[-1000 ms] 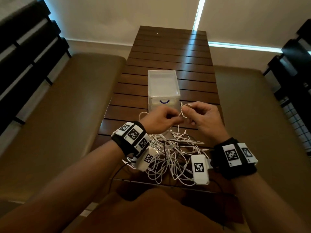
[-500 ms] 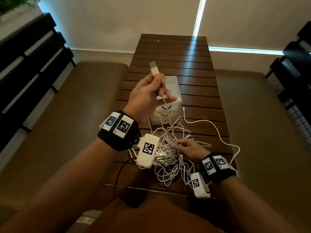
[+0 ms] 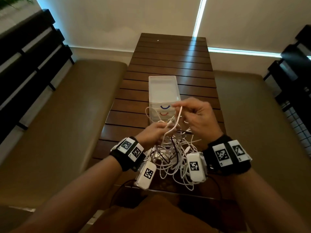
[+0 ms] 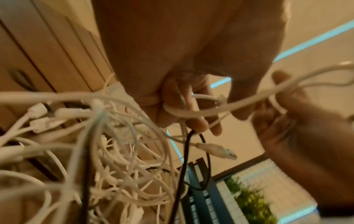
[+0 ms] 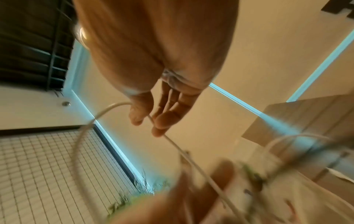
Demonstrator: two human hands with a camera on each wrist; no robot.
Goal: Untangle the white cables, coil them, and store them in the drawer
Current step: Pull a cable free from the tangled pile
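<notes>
Head view: untangling barely begun

Tangled heap of thin white cables [image 3: 170, 157] lies at frame centre on dark slatted wooden surface [image 3: 168, 64]. Left hand [image 3: 151, 133] and right hand [image 3: 200, 118] each pinch one strand. Nothing coiled; small translucent plastic drawer unit [image 3: 164, 91] behind looks closed.

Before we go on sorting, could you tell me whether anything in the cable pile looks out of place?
Yes: a black cable runs through the tangle of white cables on the table, passing under the left hand. It looks odd because only white ones are to be stored.
</notes>
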